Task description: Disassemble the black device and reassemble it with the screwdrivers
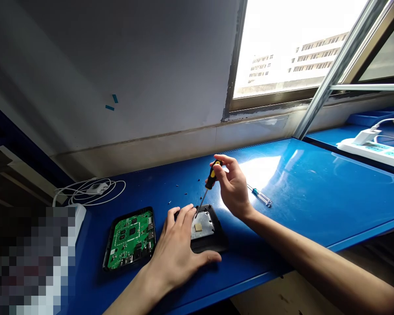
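Observation:
My right hand (230, 186) grips a black and yellow screwdriver (211, 175), its shaft slanting down to a black cover with a silver metal plate (205, 224). A small tan pad (198, 227) lies on that plate. Spread over the cover's left side, my left hand (179, 249) rests with its fingers beside the screwdriver tip and its thumb stretched to the right. The exact spot under the tip is partly hidden by the fingers. Left of this hand, a green circuit board (131, 236) sits in a black case.
Several small dark screws (185, 193) lie behind the cover on the blue table (315, 192). A clear, teal-banded screwdriver (262, 197) is to the right. A coiled white cable (98, 188) lies at the left, a white power strip (374, 151) at the far right.

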Demonstrator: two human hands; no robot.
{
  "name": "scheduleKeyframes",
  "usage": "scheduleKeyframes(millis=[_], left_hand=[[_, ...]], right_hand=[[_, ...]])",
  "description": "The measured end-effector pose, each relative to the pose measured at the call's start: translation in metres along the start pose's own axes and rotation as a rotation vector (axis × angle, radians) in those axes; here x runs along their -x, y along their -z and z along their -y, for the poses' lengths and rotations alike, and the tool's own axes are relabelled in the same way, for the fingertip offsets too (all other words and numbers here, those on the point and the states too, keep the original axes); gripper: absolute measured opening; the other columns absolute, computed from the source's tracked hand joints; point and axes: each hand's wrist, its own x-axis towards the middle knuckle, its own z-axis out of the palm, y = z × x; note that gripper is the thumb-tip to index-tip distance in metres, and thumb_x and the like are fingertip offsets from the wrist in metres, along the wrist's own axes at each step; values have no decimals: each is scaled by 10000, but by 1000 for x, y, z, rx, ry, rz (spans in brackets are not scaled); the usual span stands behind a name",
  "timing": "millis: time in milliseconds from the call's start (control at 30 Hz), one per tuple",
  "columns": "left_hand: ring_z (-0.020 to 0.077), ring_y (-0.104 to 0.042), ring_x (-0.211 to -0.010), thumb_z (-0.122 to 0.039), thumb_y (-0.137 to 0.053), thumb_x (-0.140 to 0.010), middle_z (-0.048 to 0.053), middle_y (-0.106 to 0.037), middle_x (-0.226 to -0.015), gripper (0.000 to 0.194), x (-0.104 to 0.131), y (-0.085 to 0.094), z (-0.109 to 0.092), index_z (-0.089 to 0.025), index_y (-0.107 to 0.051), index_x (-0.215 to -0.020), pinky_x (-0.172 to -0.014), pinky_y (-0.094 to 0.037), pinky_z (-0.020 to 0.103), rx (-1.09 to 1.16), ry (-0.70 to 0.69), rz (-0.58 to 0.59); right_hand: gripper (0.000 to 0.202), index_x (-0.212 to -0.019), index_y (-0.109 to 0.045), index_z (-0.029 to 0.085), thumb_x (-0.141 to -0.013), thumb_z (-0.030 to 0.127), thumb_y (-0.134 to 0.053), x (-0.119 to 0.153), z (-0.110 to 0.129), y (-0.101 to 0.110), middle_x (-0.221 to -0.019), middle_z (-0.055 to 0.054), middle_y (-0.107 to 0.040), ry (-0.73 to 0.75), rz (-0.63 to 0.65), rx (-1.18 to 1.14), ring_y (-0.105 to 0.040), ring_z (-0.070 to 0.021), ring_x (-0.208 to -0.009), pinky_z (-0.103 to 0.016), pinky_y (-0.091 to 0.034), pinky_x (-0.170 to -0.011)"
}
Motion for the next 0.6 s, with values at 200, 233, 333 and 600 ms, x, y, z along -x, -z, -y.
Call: scheduleKeyframes(millis=[200,233,333,600], left_hand=[[373,-289,-1555,-398,-860,-739,200,-393,-1637,1011,2,9,2,-133,-362,-1577,-1287,-338,577,105,20,104],[368,-285,-1554,-344,-832,-737,197,-397,-1627,977,3,10,2,-132,-366,-1569,-1290,-335,569,106,6,115],[372,-315,-1524,-265,-795,-708,178,-437,-1585,927,3,9,0,-151,-398,-1538,-1275,-356,569,104,-19,116],[389,-331,-1511,-311,-837,-708,164,-461,-1577,938,3,4,-2,-174,-412,-1532,-1259,-365,586,84,11,66]], right_hand=[[359,-1229,-590,260,-991,512,-684,17,12,-8,-1022,-3,-665,21,94,-14,-716,-117,-671,-259,-637,-566],[355,-1233,-585,263,-995,507,-683,18,13,-8,-1026,-8,-670,31,100,-18,-717,-121,-682,-264,-640,-575],[328,-1252,-580,278,-1013,485,-667,21,15,-8,-1046,-23,-651,80,138,-16,-721,-136,-729,-277,-649,-588],[241,-1277,-602,300,-1047,361,-644,27,18,-9,-1127,-35,-592,326,205,118,-681,-126,-808,-285,-661,-655]])
